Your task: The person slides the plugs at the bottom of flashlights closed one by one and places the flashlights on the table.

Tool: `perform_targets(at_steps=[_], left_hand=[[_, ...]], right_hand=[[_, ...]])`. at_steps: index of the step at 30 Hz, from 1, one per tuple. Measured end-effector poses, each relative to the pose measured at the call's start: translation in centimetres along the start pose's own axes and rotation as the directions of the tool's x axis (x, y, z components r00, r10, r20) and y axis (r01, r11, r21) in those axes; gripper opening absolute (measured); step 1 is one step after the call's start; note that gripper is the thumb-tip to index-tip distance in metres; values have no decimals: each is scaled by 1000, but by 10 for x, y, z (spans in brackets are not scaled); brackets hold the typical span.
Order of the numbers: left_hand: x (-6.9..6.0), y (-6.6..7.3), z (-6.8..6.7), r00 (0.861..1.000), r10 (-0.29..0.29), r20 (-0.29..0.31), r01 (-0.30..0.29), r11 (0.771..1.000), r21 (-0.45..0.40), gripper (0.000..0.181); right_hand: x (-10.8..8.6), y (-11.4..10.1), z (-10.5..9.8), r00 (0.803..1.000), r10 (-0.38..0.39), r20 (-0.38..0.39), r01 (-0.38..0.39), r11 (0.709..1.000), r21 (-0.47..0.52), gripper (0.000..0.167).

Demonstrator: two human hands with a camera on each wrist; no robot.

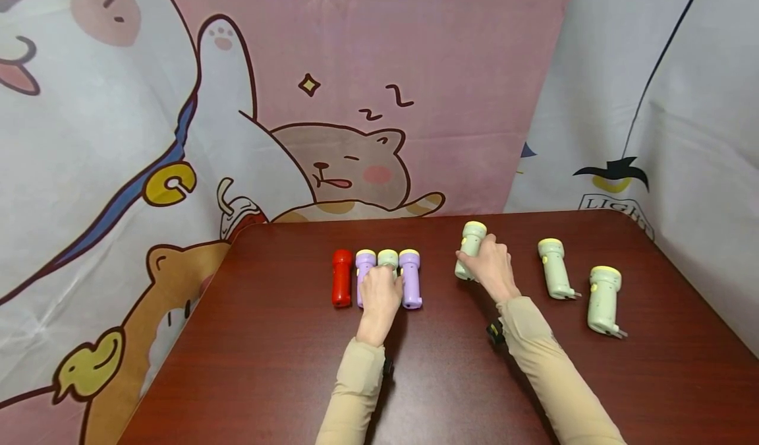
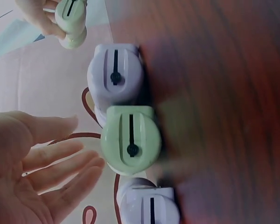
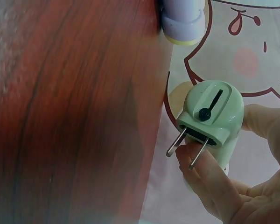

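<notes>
My right hand (image 1: 494,267) grips a pale green flashlight (image 1: 472,237) around its body, at the back of the table. Two metal plug prongs (image 3: 199,147) stick out of its tail end in the right wrist view. Over a row of flashlights hovers my left hand (image 1: 381,293), its fingers loosely extended beside another green flashlight (image 2: 131,140). Whether the fingertips touch it, I cannot tell. Purple flashlights (image 1: 410,280) stand on both sides of that green one, the left one (image 1: 365,259) partly hidden by the hand. A red flashlight (image 1: 341,279) forms the row's left end.
Two more green flashlights lie on the right of the dark wooden table (image 1: 267,366): one (image 1: 554,270) farther back, the other (image 1: 605,300) nearer the right edge. Both have their prongs out. A cartoon-printed cloth (image 1: 474,102) hangs behind the table.
</notes>
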State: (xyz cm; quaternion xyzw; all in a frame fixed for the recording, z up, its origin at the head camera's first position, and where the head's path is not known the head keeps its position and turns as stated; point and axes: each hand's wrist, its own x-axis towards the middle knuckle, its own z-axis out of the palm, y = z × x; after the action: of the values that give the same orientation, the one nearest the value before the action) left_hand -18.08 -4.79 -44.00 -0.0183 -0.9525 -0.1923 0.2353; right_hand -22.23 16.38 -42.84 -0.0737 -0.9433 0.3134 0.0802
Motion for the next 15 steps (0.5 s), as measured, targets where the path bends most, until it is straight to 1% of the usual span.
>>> perform_targets(at_steps=[3,7,10,12,15], left_hand=[[0,2,1,999,27,-19,-27,1000,-13,12],[0,6,2,996,80,-38,-81,996,-23,14],[-2,10,2,993,115,-39,-116,993,-28,20],[-3,12,3,990,132,-39,-134,990,-41,25],[-4,16,4,987,156,-31,-158,985,-69,29]], right_hand=[[-2,-2,0,1000,-4,2,4,1000,5,60],[-4,-6,0,1000,-11,-3,11,1000,11,59],[-6,-9,1,1000,-20,-9,21,1000,15,59],[-7,-11,1,1000,-27,-14,27,1000,14,59],[-8,-14,1,999,-41,-26,42,999,11,59]])
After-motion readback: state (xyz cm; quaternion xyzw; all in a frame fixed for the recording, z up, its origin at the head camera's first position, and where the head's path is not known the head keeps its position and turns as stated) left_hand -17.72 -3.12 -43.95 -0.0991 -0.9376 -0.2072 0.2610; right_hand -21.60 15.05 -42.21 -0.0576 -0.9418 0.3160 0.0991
